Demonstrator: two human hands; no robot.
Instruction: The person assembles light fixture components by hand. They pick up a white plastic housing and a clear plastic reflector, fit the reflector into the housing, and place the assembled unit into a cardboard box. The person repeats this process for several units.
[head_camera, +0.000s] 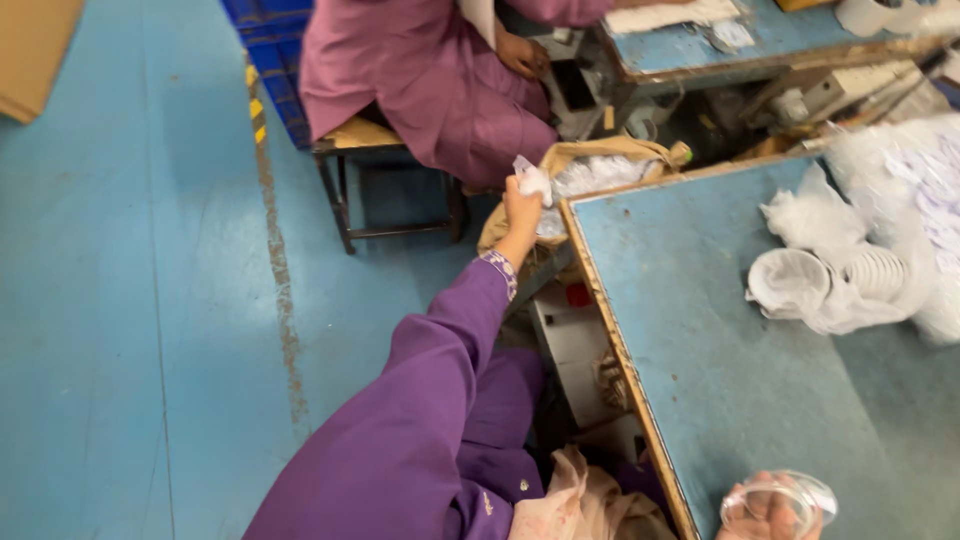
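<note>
My left hand (521, 208), in a purple sleeve, reaches out past the table corner and grips a crumpled white wrapper (533, 180) just above an open brown sack (600, 170) filled with white plastic scraps. My right hand (770, 512) sits at the bottom edge of view over the blue table (720, 340) and holds a clear round plastic cup (785, 495); most of that hand is cut off. A stack of clear plastic cups in a torn white bag (840, 280) lies on the table's right side.
Another person in a pink-purple garment (430, 80) sits on a wooden stool (370, 180) ahead, a hand (522, 52) near a machine. A second blue table (700, 45) stands beyond. Blue crate (275, 50) at the back, cardboard (35, 50) top left, blue floor on the left.
</note>
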